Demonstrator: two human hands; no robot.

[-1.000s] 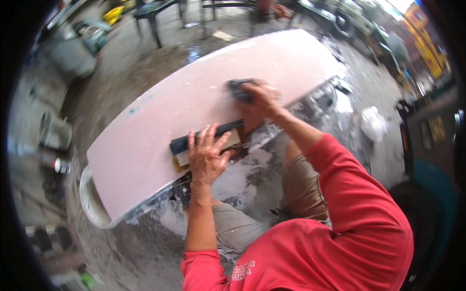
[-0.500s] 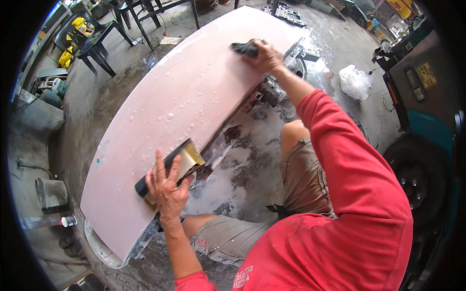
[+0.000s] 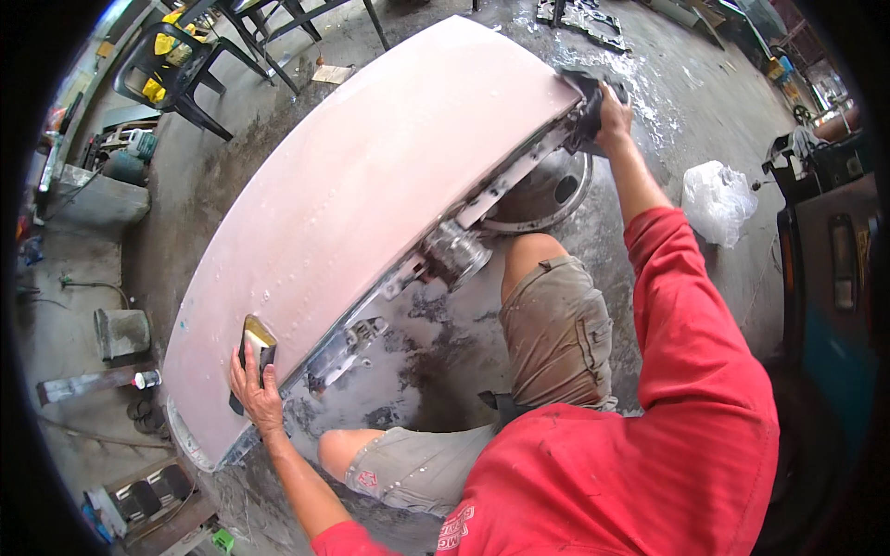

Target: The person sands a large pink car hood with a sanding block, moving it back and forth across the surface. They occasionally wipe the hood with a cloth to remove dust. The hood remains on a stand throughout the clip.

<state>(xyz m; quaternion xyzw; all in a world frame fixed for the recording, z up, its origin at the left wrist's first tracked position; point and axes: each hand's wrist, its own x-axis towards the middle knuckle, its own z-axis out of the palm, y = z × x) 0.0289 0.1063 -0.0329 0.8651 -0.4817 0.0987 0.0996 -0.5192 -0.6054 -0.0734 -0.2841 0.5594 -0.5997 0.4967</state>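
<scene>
A pale pink, curved car body panel (image 3: 389,176) lies at a slant before me, with metal fittings along its near edge. Near its left end my left hand (image 3: 259,395) holds a dark sanding block (image 3: 263,341) with yellowish sandpaper on it; part of the block is hidden behind the fingers. At the panel's far right corner my right hand (image 3: 616,115) grips a black cloth (image 3: 584,100), which hangs over the edge. Small droplets dot the pink surface.
A round metal rim (image 3: 556,208) shows beneath the panel's right part. Dark plastic chairs (image 3: 181,79) stand at the far left. A clear plastic bag (image 3: 718,204) lies on the floor to the right, near a vehicle (image 3: 839,278). A grey bucket (image 3: 122,334) is at left.
My right hand has moved the black cloth rightward to the panel's corner. My left hand and the sanding block sit nearer the panel's left end. The droplets look fewer.
</scene>
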